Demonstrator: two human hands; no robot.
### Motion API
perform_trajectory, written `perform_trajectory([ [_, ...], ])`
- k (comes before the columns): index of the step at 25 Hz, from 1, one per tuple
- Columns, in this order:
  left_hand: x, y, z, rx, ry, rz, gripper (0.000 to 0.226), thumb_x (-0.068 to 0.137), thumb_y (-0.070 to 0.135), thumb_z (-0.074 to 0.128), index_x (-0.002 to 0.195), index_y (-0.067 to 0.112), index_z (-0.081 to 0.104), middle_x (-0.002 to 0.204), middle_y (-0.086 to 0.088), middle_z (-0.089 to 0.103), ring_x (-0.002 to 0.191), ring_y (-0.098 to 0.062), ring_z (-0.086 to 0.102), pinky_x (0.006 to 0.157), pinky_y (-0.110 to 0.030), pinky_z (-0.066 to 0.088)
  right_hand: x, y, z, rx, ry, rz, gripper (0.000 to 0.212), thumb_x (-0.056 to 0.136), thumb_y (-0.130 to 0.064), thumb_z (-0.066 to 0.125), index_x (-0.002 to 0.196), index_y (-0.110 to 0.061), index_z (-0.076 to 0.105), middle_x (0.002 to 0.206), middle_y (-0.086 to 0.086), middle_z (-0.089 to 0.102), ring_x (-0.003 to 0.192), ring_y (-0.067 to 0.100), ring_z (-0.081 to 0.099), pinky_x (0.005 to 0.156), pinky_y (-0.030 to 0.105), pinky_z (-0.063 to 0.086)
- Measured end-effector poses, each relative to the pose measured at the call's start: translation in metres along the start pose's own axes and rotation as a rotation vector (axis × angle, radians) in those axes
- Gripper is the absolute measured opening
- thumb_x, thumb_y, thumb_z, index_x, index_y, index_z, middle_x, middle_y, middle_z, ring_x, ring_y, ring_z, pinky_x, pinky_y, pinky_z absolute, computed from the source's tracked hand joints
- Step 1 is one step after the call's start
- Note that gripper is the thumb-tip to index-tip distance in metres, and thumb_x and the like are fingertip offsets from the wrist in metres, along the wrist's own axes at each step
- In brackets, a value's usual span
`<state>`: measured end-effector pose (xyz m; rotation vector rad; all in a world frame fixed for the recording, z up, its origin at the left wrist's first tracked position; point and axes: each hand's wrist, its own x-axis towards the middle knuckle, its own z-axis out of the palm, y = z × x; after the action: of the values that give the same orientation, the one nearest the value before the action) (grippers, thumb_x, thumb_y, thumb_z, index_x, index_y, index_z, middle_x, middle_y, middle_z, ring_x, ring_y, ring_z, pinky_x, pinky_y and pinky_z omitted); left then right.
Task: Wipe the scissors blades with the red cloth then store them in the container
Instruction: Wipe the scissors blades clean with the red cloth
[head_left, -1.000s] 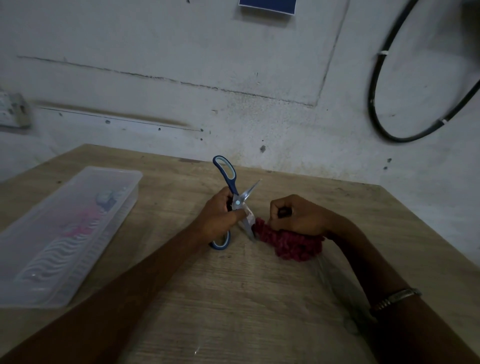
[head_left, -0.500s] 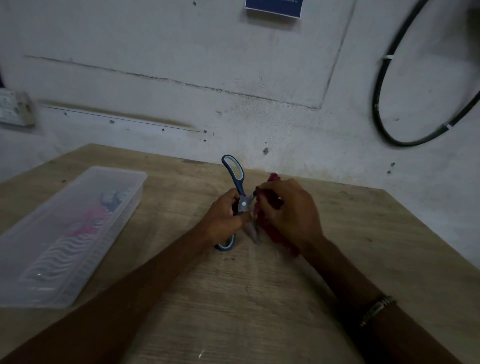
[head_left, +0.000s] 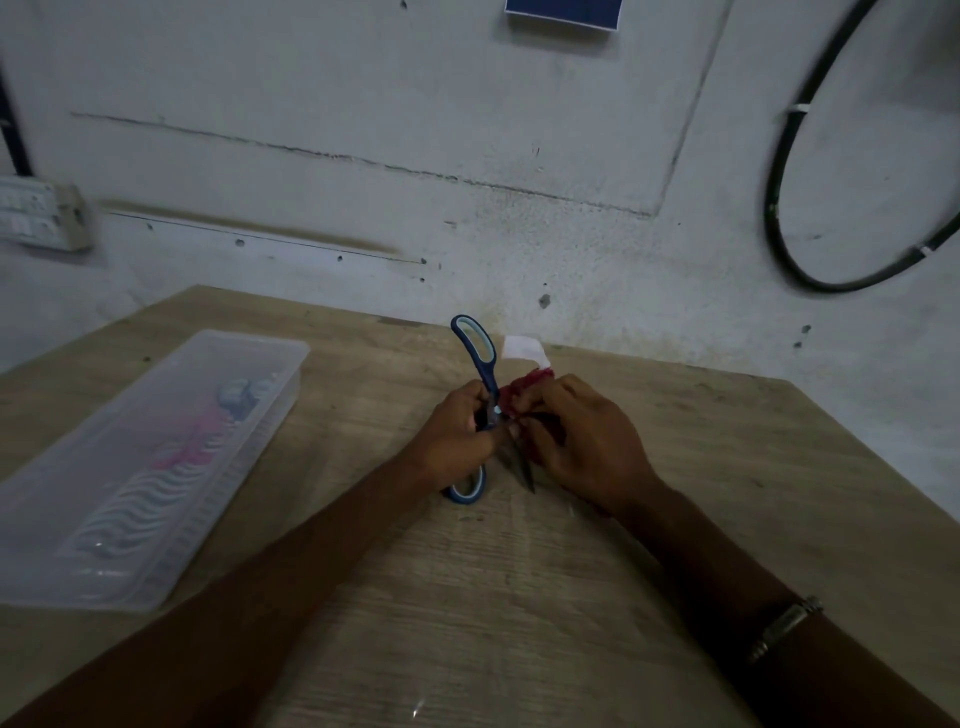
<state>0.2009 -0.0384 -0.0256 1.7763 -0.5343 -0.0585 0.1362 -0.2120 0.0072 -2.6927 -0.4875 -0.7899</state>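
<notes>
The left hand (head_left: 460, 434) is gripping the scissors (head_left: 480, 410) at the pivot, steadying them above the table (head_left: 519, 597), while the right hand's (head_left: 582, 447) fingers are pinching the red cloth (head_left: 524, 389) around one blade to wipe it.

– Scissors (head_left: 475, 358): blue plastic handles, smooth, slight sheen; dark metal blades.
– Cloth (head_left: 522, 391): red, nubby knit, matt, white smooth tag. Container (head_left: 156, 457)?
– Translucent plastic, glossy, ribbed wavy base.
– Table (head_left: 519, 597): pale wood grain, matt, scuffed.
– Wall (head_left: 363, 130): rough painted plaster, cracked. Cable (head_left: 779, 249): black, smooth. Bracelet (head_left: 784, 626): metal, dull shine.
</notes>
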Motion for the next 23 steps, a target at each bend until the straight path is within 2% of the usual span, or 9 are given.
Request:
perform_trajectory([
  [3,-0.002,0.003,0.001,0.028,-0.028,0.005,0.029,0.093,0.016,0.072,0.119,0.013,0.059,0.112,-0.004,0.071,0.103,-0.016,0.068,0.096,-0.04,0.056,0.0,0.007,-0.002,-0.124,0.019,0.077,0.012,0.098,-0.025,0.06,0.109,-0.029,0.057,0.103,-0.004,0.063,0.081,0.012,0.056,0.064,0.027,0.043],
  [5,-0.002,0.003,0.001,0.058,-0.034,0.024,0.026,0.095,0.016,0.07,0.118,0.012,0.059,0.112,-0.005,0.071,0.101,-0.016,0.068,0.094,-0.04,0.056,-0.001,0.01,-0.004,-0.084,0.05,0.138,0.012,0.098,-0.024,0.06,0.108,-0.03,0.057,0.099,-0.01,0.061,0.079,0.008,0.057,0.062,0.021,0.044],
  [6,-0.002,0.002,0.001,0.059,-0.03,0.027,0.025,0.095,0.016,0.07,0.117,0.012,0.059,0.112,-0.006,0.072,0.102,-0.018,0.069,0.096,-0.043,0.056,-0.003,0.009,-0.005,-0.038,0.104,0.166,0.013,0.097,-0.022,0.061,0.106,-0.03,0.058,0.098,-0.011,0.061,0.079,0.007,0.059,0.062,0.022,0.048],
  [9,0.001,-0.001,0.0,0.035,-0.014,-0.001,0.025,0.094,0.019,0.07,0.116,0.013,0.06,0.112,-0.009,0.071,0.105,-0.024,0.068,0.1,-0.053,0.052,-0.003,0.005,-0.003,0.04,0.238,0.159,0.014,0.095,-0.017,0.062,0.107,-0.024,0.062,0.102,-0.003,0.066,0.083,0.015,0.063,0.067,0.036,0.056],
  [12,0.0,-0.001,0.001,-0.018,-0.011,0.004,0.026,0.094,0.017,0.071,0.117,0.013,0.06,0.114,-0.008,0.072,0.107,-0.023,0.069,0.101,-0.049,0.053,-0.005,-0.004,0.004,-0.022,0.08,0.026,0.015,0.099,-0.026,0.06,0.114,-0.028,0.061,0.108,-0.002,0.062,0.087,0.012,0.058,0.069,0.028,0.051],
  [15,0.0,-0.001,0.001,-0.036,-0.014,0.019,0.024,0.093,0.015,0.072,0.114,0.016,0.061,0.113,-0.008,0.072,0.107,-0.023,0.07,0.099,-0.048,0.055,-0.005,0.0,0.004,-0.065,0.037,-0.04,0.02,0.1,-0.028,0.059,0.12,-0.03,0.059,0.11,0.0,0.061,0.083,0.011,0.057,0.065,0.028,0.05],
  [19,0.001,-0.001,0.001,-0.008,-0.018,0.017,0.024,0.094,0.011,0.069,0.116,0.007,0.058,0.112,-0.013,0.071,0.106,-0.028,0.068,0.093,-0.041,0.054,0.0,0.01,0.002,-0.096,0.086,0.121,0.026,0.099,-0.034,0.06,0.124,-0.034,0.054,0.113,-0.002,0.059,0.084,0.011,0.058,0.065,0.027,0.05],
  [21,0.0,0.0,0.001,0.02,-0.023,0.024,0.02,0.095,0.012,0.068,0.112,0.009,0.058,0.108,-0.011,0.07,0.098,-0.022,0.068,0.086,-0.038,0.053,0.002,0.013,0.002,-0.032,0.098,0.197,0.034,0.097,-0.034,0.063,0.129,-0.034,0.052,0.12,-0.004,0.059,0.094,0.011,0.06,0.07,0.024,0.049],
  [23,0.0,0.001,0.001,0.016,-0.036,0.035,0.02,0.096,0.011,0.068,0.113,0.012,0.057,0.108,-0.006,0.07,0.094,-0.012,0.066,0.082,-0.028,0.051,0.0,0.009,0.003,-0.003,0.065,0.13,0.038,0.096,-0.031,0.064,0.132,-0.034,0.051,0.124,-0.004,0.057,0.1,0.009,0.059,0.074,0.021,0.046],
])
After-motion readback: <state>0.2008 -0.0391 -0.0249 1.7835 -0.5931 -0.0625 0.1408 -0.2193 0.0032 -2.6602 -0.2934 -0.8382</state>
